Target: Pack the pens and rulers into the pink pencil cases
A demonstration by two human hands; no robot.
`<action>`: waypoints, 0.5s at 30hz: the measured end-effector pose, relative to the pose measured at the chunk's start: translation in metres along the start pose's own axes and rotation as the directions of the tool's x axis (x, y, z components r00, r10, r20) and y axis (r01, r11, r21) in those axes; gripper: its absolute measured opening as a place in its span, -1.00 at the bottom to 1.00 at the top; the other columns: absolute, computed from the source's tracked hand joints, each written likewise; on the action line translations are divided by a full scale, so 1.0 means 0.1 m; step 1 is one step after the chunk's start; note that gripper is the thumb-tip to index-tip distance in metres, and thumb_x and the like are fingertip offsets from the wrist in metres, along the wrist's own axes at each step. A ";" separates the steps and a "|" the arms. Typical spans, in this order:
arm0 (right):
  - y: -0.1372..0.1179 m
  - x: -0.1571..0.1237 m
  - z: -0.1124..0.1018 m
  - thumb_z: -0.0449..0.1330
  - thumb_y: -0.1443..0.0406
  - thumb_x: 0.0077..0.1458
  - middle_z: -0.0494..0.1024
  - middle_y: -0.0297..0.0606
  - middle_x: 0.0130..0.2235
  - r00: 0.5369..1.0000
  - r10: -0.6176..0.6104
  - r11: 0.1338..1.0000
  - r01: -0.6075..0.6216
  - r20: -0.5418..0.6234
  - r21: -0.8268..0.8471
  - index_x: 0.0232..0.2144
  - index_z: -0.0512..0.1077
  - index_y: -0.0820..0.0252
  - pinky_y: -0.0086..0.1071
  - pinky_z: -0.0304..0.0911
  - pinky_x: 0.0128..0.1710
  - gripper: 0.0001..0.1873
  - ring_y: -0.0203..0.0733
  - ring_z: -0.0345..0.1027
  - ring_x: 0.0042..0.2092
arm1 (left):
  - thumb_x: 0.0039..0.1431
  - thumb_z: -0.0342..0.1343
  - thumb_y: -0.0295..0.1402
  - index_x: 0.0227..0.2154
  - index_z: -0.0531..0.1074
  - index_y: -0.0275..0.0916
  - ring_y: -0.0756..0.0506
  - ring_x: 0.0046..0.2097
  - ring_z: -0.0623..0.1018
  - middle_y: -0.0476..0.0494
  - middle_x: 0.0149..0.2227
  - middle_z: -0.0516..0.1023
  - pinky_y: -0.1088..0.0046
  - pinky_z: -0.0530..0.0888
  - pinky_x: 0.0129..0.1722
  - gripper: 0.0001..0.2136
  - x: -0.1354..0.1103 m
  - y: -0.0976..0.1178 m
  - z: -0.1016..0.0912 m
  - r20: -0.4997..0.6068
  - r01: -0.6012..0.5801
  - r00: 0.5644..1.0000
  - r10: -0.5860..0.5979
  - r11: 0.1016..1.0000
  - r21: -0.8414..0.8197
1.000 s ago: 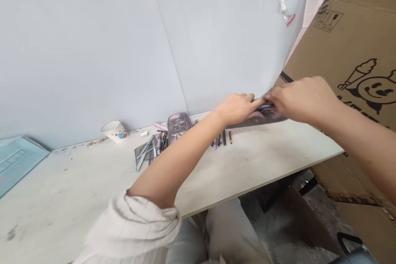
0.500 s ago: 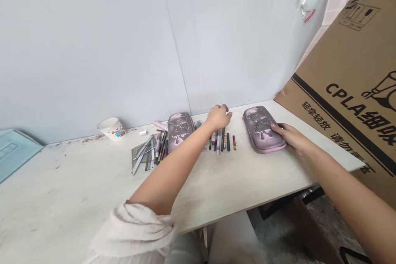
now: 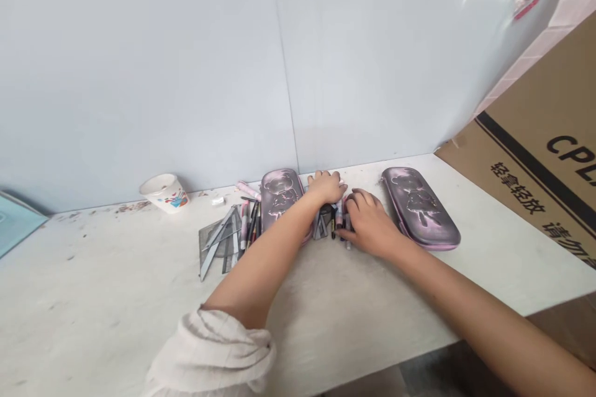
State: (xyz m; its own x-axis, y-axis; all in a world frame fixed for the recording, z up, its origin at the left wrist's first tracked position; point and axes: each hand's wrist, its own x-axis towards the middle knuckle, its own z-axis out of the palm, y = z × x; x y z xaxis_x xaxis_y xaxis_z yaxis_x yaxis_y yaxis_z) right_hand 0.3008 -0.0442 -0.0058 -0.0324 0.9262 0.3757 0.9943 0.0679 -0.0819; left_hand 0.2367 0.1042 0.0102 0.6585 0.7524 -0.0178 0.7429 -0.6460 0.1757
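Observation:
My left hand [image 3: 326, 187] lies over the back of a group of pens and rulers, palm down with its fingers apart. Close by, my right hand [image 3: 370, 220] rests on the right side of the same pens [image 3: 339, 218], its thumb spread from the curved fingers; what lies under the palm is hidden. Left of them a dark pink-purple pencil case [image 3: 279, 189] with an embossed figure is partly covered by my left forearm. A matching pencil case [image 3: 421, 208] lies to the right of my right hand, untouched. Small grey rulers [image 3: 320, 226] show below my left hand.
Left of the first case lie more pens [image 3: 251, 223], grey set squares and rulers [image 3: 216, 245], and a white eraser [image 3: 218, 201]. A paper cup [image 3: 165, 192] leans near the wall. A light blue item [image 3: 18, 223] is at far left, a large cardboard box [image 3: 535, 136] at right.
My right hand has left the right-hand pencil case and moved left onto the pens. My left hand has lowered onto the pens' far side. The view has shifted slightly.

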 end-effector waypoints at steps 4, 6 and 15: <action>0.06 0.03 0.02 0.10 0.07 0.02 0.34 0.03 -0.10 1.000 0.009 0.999 -0.008 0.011 -0.038 -0.21 0.31 0.28 -0.09 0.09 -0.04 -0.59 0.09 0.11 0.04 | 0.15 -0.17 -0.11 -0.13 0.36 -0.21 -0.31 0.08 0.29 -0.30 -0.01 0.42 -0.03 0.08 0.05 -0.62 -0.02 0.00 -0.02 0.012 -0.043 0.999 0.044 0.999 -0.032; 0.10 0.01 0.01 0.07 0.11 0.05 0.35 0.02 -0.11 1.000 0.005 0.997 -0.004 0.016 -0.072 -0.25 0.33 0.28 -0.11 0.08 -0.04 -0.65 0.08 0.11 0.02 | 0.16 -0.18 -0.11 -0.19 0.39 -0.20 -0.29 0.02 0.37 -0.28 -0.08 0.48 -0.03 0.08 0.05 -0.63 -0.04 0.01 -0.03 0.028 -0.047 0.998 0.048 0.998 -0.046; 0.21 -0.03 0.05 0.02 0.01 0.06 0.38 0.02 -0.15 0.987 0.162 0.983 -0.159 0.019 -0.093 -0.21 0.35 0.30 -0.13 0.10 -0.12 -0.53 0.08 0.17 -0.04 | 0.18 -0.18 -0.24 0.04 0.25 -0.15 -0.29 0.12 0.24 -0.33 0.07 0.30 -0.03 0.03 0.07 -0.61 -0.14 0.23 -0.01 -0.075 -0.031 0.997 0.027 0.999 -0.044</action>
State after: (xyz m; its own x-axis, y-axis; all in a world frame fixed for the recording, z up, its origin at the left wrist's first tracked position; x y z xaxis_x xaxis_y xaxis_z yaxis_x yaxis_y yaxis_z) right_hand 0.3210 -0.0439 -0.0133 0.1268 0.9318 0.3402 0.9919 -0.1150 -0.0547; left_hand 0.2445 0.0793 0.0155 0.6677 0.7419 0.0611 0.7161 -0.6625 0.2195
